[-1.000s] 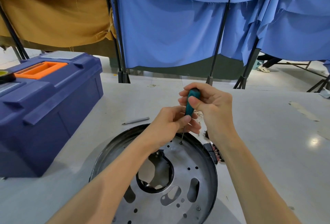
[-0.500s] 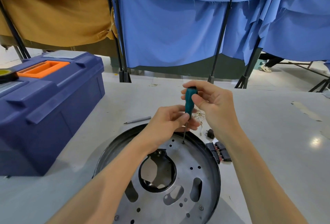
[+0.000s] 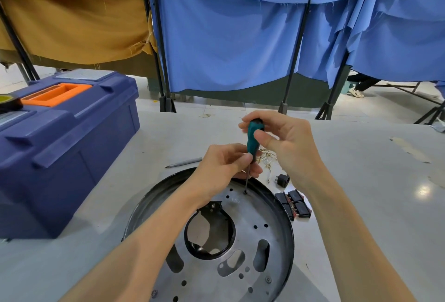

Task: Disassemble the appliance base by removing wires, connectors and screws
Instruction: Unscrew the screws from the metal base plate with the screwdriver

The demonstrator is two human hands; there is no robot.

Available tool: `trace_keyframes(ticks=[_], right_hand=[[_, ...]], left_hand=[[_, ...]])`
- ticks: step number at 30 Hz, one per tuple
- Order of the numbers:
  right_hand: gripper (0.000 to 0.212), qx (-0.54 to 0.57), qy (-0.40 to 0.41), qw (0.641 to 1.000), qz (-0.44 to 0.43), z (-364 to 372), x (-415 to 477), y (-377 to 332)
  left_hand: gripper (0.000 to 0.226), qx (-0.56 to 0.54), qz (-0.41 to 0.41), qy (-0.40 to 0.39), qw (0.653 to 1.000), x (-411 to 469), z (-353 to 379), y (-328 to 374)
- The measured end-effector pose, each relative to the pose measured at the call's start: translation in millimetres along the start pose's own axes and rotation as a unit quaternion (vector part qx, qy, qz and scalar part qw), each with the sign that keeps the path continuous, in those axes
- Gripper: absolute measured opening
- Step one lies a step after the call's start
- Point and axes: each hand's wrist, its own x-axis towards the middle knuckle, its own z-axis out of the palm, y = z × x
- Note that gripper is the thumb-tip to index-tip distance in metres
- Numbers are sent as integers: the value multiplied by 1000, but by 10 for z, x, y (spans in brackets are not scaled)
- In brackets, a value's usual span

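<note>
The round metal appliance base (image 3: 255, 251) lies flat on the grey table, with a black rim and a large central hole. A teal-handled screwdriver (image 3: 253, 140) stands upright, its tip on a screw (image 3: 245, 192) near the base's far edge. My right hand (image 3: 286, 142) grips the top of the handle with thumb and fingers. My left hand (image 3: 226, 166) pinches the lower handle and shaft. Removed wires (image 3: 266, 159) lie partly hidden behind my hands.
A blue toolbox (image 3: 60, 142) with an orange handle fills the left of the table. A loose metal bit (image 3: 184, 162) lies beyond the base. Black connectors (image 3: 295, 204) and a small black plug part (image 3: 282, 179) sit right of the base. Curtain stands stand behind the table.
The view has shifted slightly, so the base and connectors show more to the right. Both hands stay on the screwdriver, and my right fingers have turned on the handle.
</note>
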Motion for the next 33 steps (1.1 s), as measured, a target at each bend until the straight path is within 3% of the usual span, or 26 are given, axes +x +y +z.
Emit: trace_keyframes(ticks=[5,9,12,16,21,24,26,29,33], right_hand=[[33,-61,24,998,-6,33,-14,4],[46,-22,10,1000,0,21,-16,-6],[42,-28,-5,1000,7,-6,-10,2],[20,-42,-24,999,12,-10,2,3],[34,-80,20,997,-8,21,-3,23],[46,-49,16,999,3,2,1,14],[41,-30,5,1000,5,-13,0,7],[23,-40,-8,999,1,17,-9,-17],[32,-94,12,995,-16,98,-12,-14]], left_hand=[[4,17,-1,25,1000,8,1,-6],[29,40,14,51,998,12,16,-16],[21,18,11,9,1000,4,3,7],[14,25,-9,8,1000,11,-5,-11],[14,15,-6,29,999,12,-4,7],[17,23,-10,-10,1000,6,-12,-8],[24,27,-15,-21,999,6,-5,-14],[14,35,-3,14,999,12,3,-29],[26,65,5,26,998,16,-10,-35]])
